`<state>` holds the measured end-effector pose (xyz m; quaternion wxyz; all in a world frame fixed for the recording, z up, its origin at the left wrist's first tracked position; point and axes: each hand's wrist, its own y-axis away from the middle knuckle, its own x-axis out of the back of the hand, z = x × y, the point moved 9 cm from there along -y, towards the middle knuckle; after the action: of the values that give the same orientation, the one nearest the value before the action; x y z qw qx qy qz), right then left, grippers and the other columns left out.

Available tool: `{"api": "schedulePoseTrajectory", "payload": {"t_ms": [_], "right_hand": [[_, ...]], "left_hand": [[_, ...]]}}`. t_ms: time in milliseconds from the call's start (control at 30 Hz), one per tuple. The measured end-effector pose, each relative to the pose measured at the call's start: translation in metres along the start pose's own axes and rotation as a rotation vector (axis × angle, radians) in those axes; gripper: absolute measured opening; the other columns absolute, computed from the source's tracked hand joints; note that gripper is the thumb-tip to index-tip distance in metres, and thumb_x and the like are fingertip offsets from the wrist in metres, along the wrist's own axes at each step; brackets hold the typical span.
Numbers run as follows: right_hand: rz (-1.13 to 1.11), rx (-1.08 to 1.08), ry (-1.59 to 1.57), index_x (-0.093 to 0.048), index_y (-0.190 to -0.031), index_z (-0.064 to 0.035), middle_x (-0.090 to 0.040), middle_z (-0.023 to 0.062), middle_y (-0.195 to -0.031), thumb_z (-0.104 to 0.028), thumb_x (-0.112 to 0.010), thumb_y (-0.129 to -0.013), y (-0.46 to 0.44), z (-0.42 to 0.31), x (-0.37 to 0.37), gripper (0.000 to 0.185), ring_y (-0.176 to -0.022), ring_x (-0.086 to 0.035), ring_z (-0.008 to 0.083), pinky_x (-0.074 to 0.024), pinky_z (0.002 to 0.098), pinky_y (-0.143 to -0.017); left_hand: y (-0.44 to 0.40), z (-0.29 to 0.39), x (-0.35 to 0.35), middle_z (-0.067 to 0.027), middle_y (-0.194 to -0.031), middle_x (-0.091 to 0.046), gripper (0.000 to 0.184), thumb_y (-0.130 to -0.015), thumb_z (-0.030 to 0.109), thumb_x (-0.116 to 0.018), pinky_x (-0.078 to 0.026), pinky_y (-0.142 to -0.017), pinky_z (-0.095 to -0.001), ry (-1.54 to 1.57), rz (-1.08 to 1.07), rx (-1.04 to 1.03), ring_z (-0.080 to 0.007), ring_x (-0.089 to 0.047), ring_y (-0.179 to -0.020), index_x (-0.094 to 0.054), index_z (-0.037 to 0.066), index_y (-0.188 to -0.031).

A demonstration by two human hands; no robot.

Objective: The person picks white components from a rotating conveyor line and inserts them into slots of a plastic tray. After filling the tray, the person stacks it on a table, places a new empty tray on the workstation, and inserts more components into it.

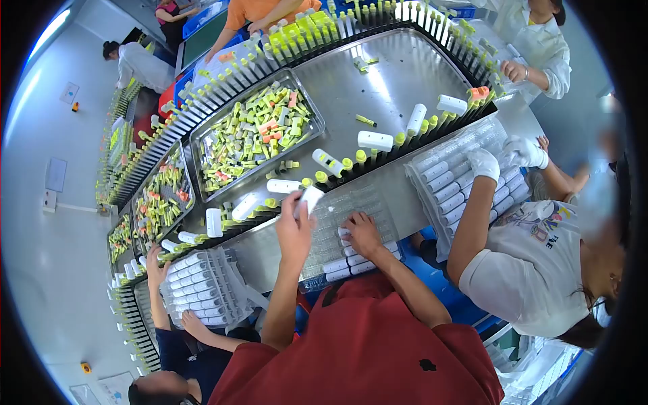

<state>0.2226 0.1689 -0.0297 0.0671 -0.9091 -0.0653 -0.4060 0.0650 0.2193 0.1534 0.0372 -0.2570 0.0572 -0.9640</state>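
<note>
Raised at the rack's edge, my left hand (295,226) is closed around a white plastic casing (311,198). My right hand (362,233) is lower, over a clear plastic tray (374,208), with its fingers curled on another white casing (343,231) there. More white casings (351,260) lie in rows at the near end of this tray. Just beyond my left hand, a white casing (283,185) sits on the black rack (324,185) beside posts with yellow-green tops (321,177).
A metal tray (317,115) holds a heap of yellow-green and orange pieces (260,131). Co-workers sit on both sides; the right one's white-gloved hand (484,164) is over a tray of casings (442,182). At left stands another casing tray (196,287). More people stand across the table.
</note>
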Motion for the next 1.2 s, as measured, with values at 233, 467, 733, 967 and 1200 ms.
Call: {"api": "schedulePoseTrajectory", "payload": {"t_ms": [233, 467, 733, 967, 1200], "right_hand": [[0.035, 0.012, -0.083, -0.073, -0.108, -0.0142, -0.062, 0.0063, -0.118, -0.020, -0.083, -0.081, 0.001, -0.004, 0.009, 0.030, -0.119, -0.056, 0.0301, -0.0437, 0.0488, -0.101], [0.074, 0.050, -0.077, -0.072, -0.108, -0.0135, -0.060, 0.0074, -0.117, -0.019, -0.082, -0.082, 0.006, -0.010, 0.011, 0.028, -0.119, -0.055, 0.0313, -0.0428, 0.0491, -0.102], [0.132, 0.041, -0.122, -0.069, -0.112, -0.0120, -0.063, 0.0094, -0.119, -0.012, -0.079, -0.085, 0.007, -0.010, 0.015, 0.029, -0.120, -0.057, 0.0317, -0.0416, 0.0497, -0.104], [0.419, -0.553, -0.770, -0.062, -0.118, -0.0022, -0.071, 0.0191, -0.097, -0.018, -0.054, -0.107, -0.005, 0.020, 0.101, 0.021, -0.094, -0.069, 0.0396, -0.0517, 0.0479, -0.085], [0.908, -0.300, -0.306, -0.062, -0.129, 0.0037, -0.072, 0.0273, -0.103, -0.025, -0.056, -0.108, -0.047, 0.028, 0.237, 0.036, -0.094, -0.069, 0.0481, -0.0536, 0.0524, -0.081]], "left_hand": [[-0.048, 0.028, 0.019, -0.0219, -0.090, -0.076, 0.030, -0.106, 0.016, -0.062, -0.057, -0.065, -0.0381, -0.182, 0.301, -0.092, -0.0312, -0.076, -0.074, -0.071, 0.000, -0.129], [-0.033, 0.015, 0.021, -0.0111, -0.099, -0.071, 0.037, -0.102, 0.020, -0.068, -0.056, -0.061, -0.0441, -0.704, 0.380, -0.427, -0.0340, -0.070, -0.074, -0.066, 0.010, -0.138], [-0.012, 0.023, 0.058, -0.0202, -0.145, -0.061, 0.049, -0.100, 0.006, -0.059, -0.044, -0.111, -0.0501, -0.807, 0.364, -0.458, -0.0391, -0.057, -0.133, -0.056, -0.003, -0.148], [-0.008, -0.007, 0.093, -0.0195, -0.167, -0.038, 0.063, -0.099, 0.008, -0.054, -0.018, -0.127, -0.0586, -0.792, 0.284, -0.279, -0.0390, -0.031, -0.158, -0.039, -0.002, -0.159], [0.079, -0.050, 0.030, -0.0159, -0.147, -0.058, 0.049, -0.093, 0.007, -0.062, -0.025, -0.121, -0.0546, -0.512, 0.012, -0.251, -0.0352, -0.048, -0.143, -0.057, 0.004, -0.141]]}}
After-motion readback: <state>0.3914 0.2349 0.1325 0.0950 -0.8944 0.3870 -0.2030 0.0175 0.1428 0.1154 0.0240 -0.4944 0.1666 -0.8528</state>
